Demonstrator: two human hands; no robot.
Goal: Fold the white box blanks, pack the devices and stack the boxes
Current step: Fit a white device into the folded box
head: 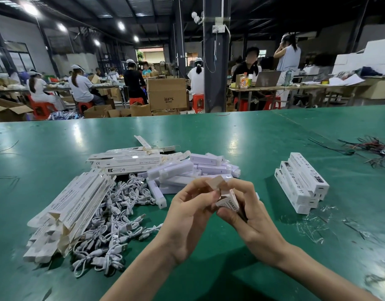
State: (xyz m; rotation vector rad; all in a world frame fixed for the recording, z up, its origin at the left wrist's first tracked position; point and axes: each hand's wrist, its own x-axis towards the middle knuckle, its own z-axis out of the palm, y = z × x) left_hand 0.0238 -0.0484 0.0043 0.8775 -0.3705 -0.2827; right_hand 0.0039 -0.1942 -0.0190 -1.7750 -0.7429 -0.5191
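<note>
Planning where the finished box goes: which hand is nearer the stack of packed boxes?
Right. The right hand holds the half-folded box, with the stack of packed boxes off to its right; the left hand holds that box from the far side.

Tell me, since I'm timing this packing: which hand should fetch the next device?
Probably left. The left hand only pinches the flap, and devices lie just beside it; the right hand grips the box.
</note>
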